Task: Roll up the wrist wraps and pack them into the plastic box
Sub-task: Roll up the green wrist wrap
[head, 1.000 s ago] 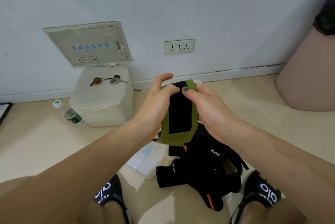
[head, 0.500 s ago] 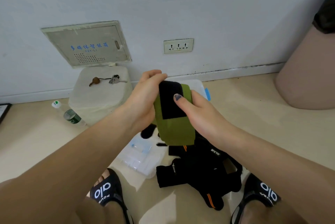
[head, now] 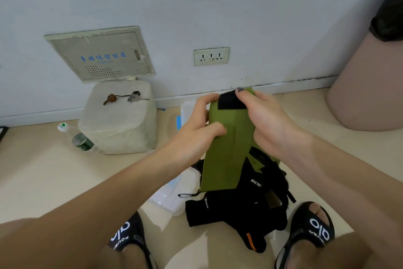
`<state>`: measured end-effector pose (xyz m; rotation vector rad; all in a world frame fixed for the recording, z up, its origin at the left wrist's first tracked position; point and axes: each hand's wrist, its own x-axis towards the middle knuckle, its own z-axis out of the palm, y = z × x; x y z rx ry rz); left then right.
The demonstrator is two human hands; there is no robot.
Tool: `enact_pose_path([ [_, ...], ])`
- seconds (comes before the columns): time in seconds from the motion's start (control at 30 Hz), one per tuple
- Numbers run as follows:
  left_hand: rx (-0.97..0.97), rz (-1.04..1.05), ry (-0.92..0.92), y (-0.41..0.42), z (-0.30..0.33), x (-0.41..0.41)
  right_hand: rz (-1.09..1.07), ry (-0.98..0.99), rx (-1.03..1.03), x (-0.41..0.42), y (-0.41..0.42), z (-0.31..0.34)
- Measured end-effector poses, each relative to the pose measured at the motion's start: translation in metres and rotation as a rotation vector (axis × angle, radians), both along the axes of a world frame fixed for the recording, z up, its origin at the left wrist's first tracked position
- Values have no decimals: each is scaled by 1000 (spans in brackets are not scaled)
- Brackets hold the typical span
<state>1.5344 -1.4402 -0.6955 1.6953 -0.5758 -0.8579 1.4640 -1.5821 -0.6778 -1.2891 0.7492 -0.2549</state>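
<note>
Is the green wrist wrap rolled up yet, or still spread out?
Spread out. The green wrist wrap hangs as a flat strip from both hands, left and right.

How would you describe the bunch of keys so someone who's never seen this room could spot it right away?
Find the grey wall panel with blue lettering low on the wall. Directly below it stands a pale, cube-shaped block on the floor. The bunch of keys lies on its top, toward the right, joined by a dark cord to a brown charm; it is the only shiny metal there.
</note>
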Motion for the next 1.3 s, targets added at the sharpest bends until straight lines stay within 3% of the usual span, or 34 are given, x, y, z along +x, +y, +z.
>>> enact_pose_path([
  [0.13, -82, 32, -39, 0, 1, 0, 78, 12, 104, -2, -10, -1],
  [0.3, -102, 184, 79, 2, 9, 17, 202, 114, 32, -6, -5, -8],
  [0.47, -59, 158, 196, 5, 16, 26, 128, 88, 60, -7, -6, -1],
  [0.67, -24, 35, -36, 14, 20, 34, 187, -38, 131, -6, -8, 5],
  [1.0, 61, -60, -521, 16, 19, 38, 309, -87, 57, -11, -20, 9],
  [1.3, 62, -18, -681, 12, 18, 42, 317, -133, -354, -9, -15, 3],
])
